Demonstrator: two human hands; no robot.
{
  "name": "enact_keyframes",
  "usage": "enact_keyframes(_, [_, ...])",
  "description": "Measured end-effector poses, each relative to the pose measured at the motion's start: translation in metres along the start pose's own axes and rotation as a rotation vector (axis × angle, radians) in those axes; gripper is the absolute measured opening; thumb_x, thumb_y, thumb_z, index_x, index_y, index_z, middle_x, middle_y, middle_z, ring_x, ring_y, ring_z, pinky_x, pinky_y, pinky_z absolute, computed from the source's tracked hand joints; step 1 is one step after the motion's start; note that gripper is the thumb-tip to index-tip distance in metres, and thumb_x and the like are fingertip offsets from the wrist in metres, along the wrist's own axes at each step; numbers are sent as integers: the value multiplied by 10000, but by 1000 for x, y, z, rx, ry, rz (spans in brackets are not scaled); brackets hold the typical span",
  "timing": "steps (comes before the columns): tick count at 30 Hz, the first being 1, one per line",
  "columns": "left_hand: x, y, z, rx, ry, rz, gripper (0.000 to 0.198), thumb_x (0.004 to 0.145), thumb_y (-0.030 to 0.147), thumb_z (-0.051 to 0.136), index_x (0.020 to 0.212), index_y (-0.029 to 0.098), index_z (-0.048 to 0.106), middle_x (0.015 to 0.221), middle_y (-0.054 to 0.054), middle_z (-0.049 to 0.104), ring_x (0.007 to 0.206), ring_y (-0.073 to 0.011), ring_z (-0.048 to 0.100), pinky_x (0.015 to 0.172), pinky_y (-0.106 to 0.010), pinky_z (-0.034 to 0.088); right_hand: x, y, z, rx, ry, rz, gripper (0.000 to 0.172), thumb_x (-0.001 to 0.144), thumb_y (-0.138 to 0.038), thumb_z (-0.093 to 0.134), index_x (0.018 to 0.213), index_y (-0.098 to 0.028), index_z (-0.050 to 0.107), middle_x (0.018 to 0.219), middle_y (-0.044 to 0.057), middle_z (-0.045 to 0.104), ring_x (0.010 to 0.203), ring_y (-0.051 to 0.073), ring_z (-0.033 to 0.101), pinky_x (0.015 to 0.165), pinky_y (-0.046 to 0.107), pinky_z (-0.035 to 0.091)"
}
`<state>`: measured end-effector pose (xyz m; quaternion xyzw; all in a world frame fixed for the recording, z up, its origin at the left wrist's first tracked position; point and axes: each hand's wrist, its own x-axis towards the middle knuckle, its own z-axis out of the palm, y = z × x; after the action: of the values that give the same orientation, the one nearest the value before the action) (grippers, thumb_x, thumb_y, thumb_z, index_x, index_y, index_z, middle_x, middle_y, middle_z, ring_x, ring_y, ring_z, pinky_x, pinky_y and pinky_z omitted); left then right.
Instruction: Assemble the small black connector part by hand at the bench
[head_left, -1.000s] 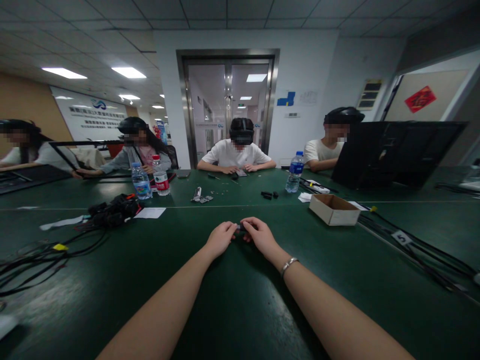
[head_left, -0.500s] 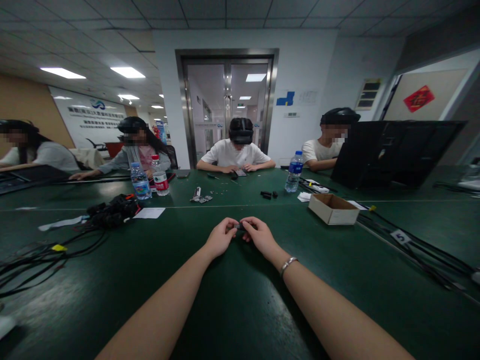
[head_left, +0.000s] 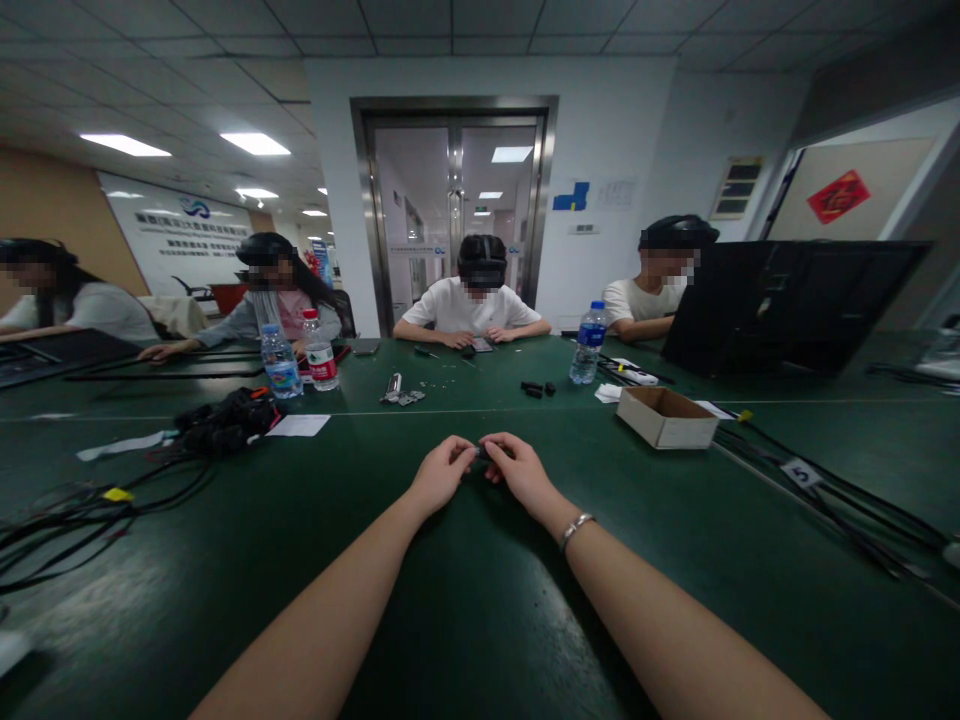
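Note:
Between my two hands is a small dark piece (head_left: 481, 453) with a greyish left end, mostly covered by my fingers; its exact kind is too small to tell. My left hand (head_left: 441, 474) pinches the left end between thumb and fingertips. On the other side, my right hand (head_left: 523, 478) grips the dark end with thumb and index finger, a silver bracelet on its wrist. Both hands are close together, low over the green table (head_left: 465, 600). Beyond them lie several small black pieces (head_left: 534, 389) and a cluster of grey metal-looking pieces (head_left: 403, 396).
An open cardboard box (head_left: 667, 432) stands at right, near a water bottle (head_left: 589, 345) and cables (head_left: 817, 500). At left are two bottles, a white paper (head_left: 300, 426), a black strapped bundle (head_left: 229, 425) and more cables. Several people in headsets sit across the table.
Both hands stay in nearly the same place, still pinching the small piece. Its greyish end shows less now, and the left fingertips are slightly closer to the right ones.

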<state>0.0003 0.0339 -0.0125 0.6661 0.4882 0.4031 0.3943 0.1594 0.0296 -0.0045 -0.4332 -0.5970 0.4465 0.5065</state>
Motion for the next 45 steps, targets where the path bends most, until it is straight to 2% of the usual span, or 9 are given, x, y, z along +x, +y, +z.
enact_keyframes(9, [-3, 2, -5, 167, 69, 2, 541, 805, 639, 399, 667, 156, 600, 802, -46, 598, 628, -138, 538, 624, -261, 419, -3, -4, 0, -10, -48, 8, 207, 793, -285, 594, 943, -145, 620, 748, 1, 606, 545, 85, 557, 493, 192, 449])
enact_keyframes(18, [-4, 9, -4, 197, 114, -67, 587, 835, 642, 307, 614, 161, 560, 605, -41, 587, 577, -162, 563, 617, -288, 431, -2, -1, -1, 52, -153, 10, 235, 778, -255, 638, 980, -138, 616, 853, 38, 641, 662, 113, 628, 567, 208, 501])
enact_keyframes(20, [-5, 9, -2, 134, 121, -71, 574, 854, 613, 290, 696, 151, 590, 658, -50, 604, 589, -157, 574, 595, -281, 452, -1, 0, -1, 77, -130, 33, 218, 783, -240, 642, 974, -136, 615, 885, 48, 646, 683, 117, 642, 595, 216, 527])
enact_keyframes(24, [-6, 7, 1, 26, 141, 28, 392, 867, 488, 389, 1059, 194, 564, 933, -64, 627, 692, -147, 604, 542, -242, 478, 0, 0, 1, 132, -57, 86, 169, 803, -236, 650, 934, -137, 609, 847, 49, 653, 646, 123, 654, 578, 219, 551])
enact_keyframes(27, [-6, 5, 1, 26, 133, 115, 321, 836, 350, 492, 1126, 221, 542, 1034, -65, 617, 781, -146, 605, 616, -244, 502, 1, 1, 1, 181, -37, 111, 132, 825, -228, 635, 916, -139, 602, 808, 44, 651, 653, 129, 663, 579, 211, 559])
enact_keyframes(30, [-6, 5, 0, 49, 136, 145, 272, 825, 287, 504, 1080, 220, 570, 1033, -57, 625, 828, -151, 597, 682, -260, 502, 1, 1, 1, 200, -47, 125, 114, 826, -209, 633, 911, -139, 601, 814, 44, 651, 653, 127, 665, 586, 209, 561])
enact_keyframes(37, [-4, 1, -1, 65, 103, 148, 247, 850, 387, 475, 967, 202, 591, 894, -32, 623, 792, -151, 589, 661, -251, 478, 0, -1, 0, 120, -76, 100, 134, 824, -197, 605, 939, -129, 601, 750, 24, 629, 586, 109, 626, 545, 207, 522])
enact_keyframes(41, [-1, -2, -3, 143, 139, 116, 382, 851, 514, 429, 784, 181, 602, 846, -30, 555, 726, -146, 564, 613, -256, 468, 0, 1, -1, 28, -90, 54, 174, 817, -202, 581, 976, -136, 610, 655, -30, 563, 451, 58, 510, 424, 162, 420])
enact_keyframes(45, [-1, -1, -4, 225, 156, 90, 511, 842, 579, 396, 634, 161, 602, 879, -53, 521, 727, -149, 559, 654, -284, 472, 0, 1, -1, -3, -100, 43, 191, 791, -179, 585, 975, -143, 618, 701, -25, 573, 475, 49, 504, 441, 155, 420])
